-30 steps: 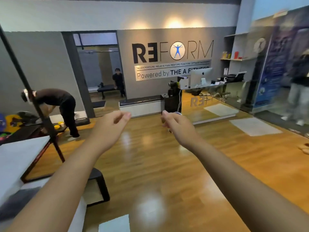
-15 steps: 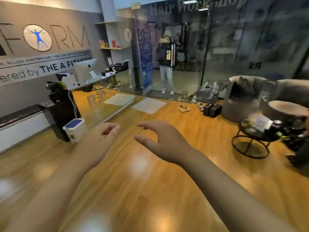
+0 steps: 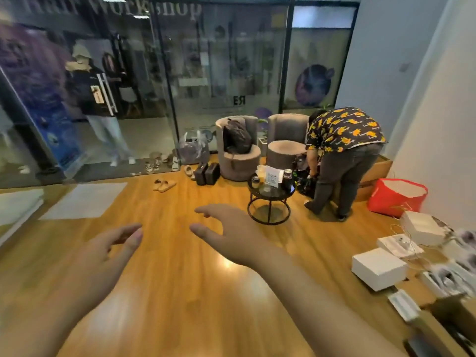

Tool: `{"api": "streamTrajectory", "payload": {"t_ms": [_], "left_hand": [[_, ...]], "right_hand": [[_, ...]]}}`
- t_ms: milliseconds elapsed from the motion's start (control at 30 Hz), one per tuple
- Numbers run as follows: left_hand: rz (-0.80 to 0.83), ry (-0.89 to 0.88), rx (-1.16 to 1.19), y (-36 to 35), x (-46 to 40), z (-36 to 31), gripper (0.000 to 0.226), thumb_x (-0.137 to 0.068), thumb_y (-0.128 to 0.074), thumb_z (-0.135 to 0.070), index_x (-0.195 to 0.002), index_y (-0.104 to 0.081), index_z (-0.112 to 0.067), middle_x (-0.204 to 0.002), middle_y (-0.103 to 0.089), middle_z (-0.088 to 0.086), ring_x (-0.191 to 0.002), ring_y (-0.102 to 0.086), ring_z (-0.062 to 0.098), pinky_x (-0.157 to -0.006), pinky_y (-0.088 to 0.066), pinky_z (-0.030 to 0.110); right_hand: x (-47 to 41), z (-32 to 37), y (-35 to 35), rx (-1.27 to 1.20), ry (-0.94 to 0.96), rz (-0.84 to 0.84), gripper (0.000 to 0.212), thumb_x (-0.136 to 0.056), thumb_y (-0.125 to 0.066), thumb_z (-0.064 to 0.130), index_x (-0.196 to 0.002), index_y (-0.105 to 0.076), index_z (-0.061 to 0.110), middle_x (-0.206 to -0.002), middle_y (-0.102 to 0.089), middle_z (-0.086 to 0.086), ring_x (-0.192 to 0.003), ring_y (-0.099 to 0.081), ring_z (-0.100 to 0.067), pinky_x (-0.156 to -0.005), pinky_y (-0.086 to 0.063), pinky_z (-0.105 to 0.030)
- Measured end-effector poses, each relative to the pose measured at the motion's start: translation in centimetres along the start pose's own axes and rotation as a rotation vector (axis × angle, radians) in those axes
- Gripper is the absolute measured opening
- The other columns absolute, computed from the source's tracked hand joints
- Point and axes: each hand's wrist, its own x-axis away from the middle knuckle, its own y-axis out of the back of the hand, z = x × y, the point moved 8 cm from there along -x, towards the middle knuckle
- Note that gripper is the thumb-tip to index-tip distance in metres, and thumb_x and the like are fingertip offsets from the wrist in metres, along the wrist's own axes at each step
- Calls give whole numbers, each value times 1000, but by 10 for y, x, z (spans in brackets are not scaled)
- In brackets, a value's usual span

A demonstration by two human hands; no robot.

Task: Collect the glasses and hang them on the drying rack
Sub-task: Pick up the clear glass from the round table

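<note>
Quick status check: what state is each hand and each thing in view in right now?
Left hand: open, empty.
Right hand: open, empty.
Round table: upright, holding cups and a card.
Left armchair: holds a backpack.
Right armchair: seat bare.
Red bag: open, on floor.
White box: closed.

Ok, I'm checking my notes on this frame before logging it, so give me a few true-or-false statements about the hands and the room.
1. Both hands, left hand and right hand, are empty. True.
2. A backpack sits on the left armchair. True.
3. The round table is bare. False: cups and a card stand on it.
4. The red bag hangs on a chair. False: it sits on the floor by the wall.
</note>
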Motion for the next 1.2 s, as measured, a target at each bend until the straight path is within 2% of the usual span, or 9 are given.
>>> {"api": "streamTrajectory", "payload": {"t_ms": [133, 267, 400, 600, 667, 767, 900, 1033, 1200], "left_hand": [[145, -85, 68, -69, -95, 7, 54, -89, -44, -68, -129, -64, -38, -111, -59, -33, -100, -53, -13, -79, -41, 17], [250, -139, 143, -132, -197, 11, 57, -89, -44, -69, -132, -64, -38, -111, -61, -31, -102, -53, -15, -77, -39, 13], [335, -205, 192, -182, -310, 16, 47, -98, -50, -60, -135, -62, -35, -116, -62, -25, -104, -54, -8, -78, -44, 21], [493, -334, 177, -260, -457, 1, 46, -99, -54, -54, -136, -61, -29, -118, -65, -14, -109, -59, 7, -84, -46, 29], [532, -382, 162, -289, -500, -11, 43, -100, -54, -54, -135, -62, -30, -117, -65, -14, -110, -60, 9, -84, -45, 30], [572, -466, 148, -342, -555, -34, 39, -100, -54, -50, -134, -62, -30, -119, -66, -13, -111, -61, 11, -85, -45, 29], [580, -535, 128, -427, -627, -54, 43, -101, -55, -48, -137, -61, -27, -129, -66, -7, -114, -60, 11, -85, -42, 27], [565, -467, 124, -516, -702, -57, 51, -98, -60, -47, -145, -54, -28, -142, -59, -3, -124, -56, 17, -89, -43, 29], [621, -432, 78, -612, -784, -56, 95, -80, -85, -39, -156, -30, -36, -150, -50, -1, -128, -54, 19, -98, -50, 34]], "right_hand": [[-59, -59, 11, 9, -136, -65, 64, -92, -43, 77, -141, -59, 39, -129, -66, 15, -122, -55, -6, -94, -46, -32], [-120, -123, 20, 31, -281, -170, 64, -90, -42, 77, -138, -61, 39, -120, -66, 18, -109, -59, -2, -93, -56, -37], [-181, -183, 27, 33, -401, -293, 65, -88, -42, 78, -136, -62, 40, -115, -68, 18, -104, -63, -3, -89, -59, -39], [-252, -257, 49, -38, -577, -530, 69, -83, -43, 80, -134, -64, 38, -113, -69, 16, -101, -61, 1, -76, -49, -24], [-276, -286, 59, -72, -635, -577, 74, -83, -43, 81, -137, -64, 36, -114, -68, 16, -105, -61, -2, -79, -49, -25], [-312, -339, 76, -89, -708, -625, 72, -85, -43, 80, -138, -63, 36, -122, -68, 14, -113, -61, -8, -91, -53, -33], [-370, -424, 94, -86, -726, -629, 77, -84, -40, 80, -140, -62, 32, -122, -70, 10, -112, -63, -11, -91, -53, -36], [-433, -528, 103, -122, -771, -545, 78, -85, -40, 81, -145, -57, 34, -135, -66, 4, -121, -61, -16, -93, -51, -37], [-499, -639, 107, -146, -810, -406, 81, -88, -47, 78, -158, -37, 38, -159, -47, 0, -141, -47, -20, -99, -43, -35]]}}
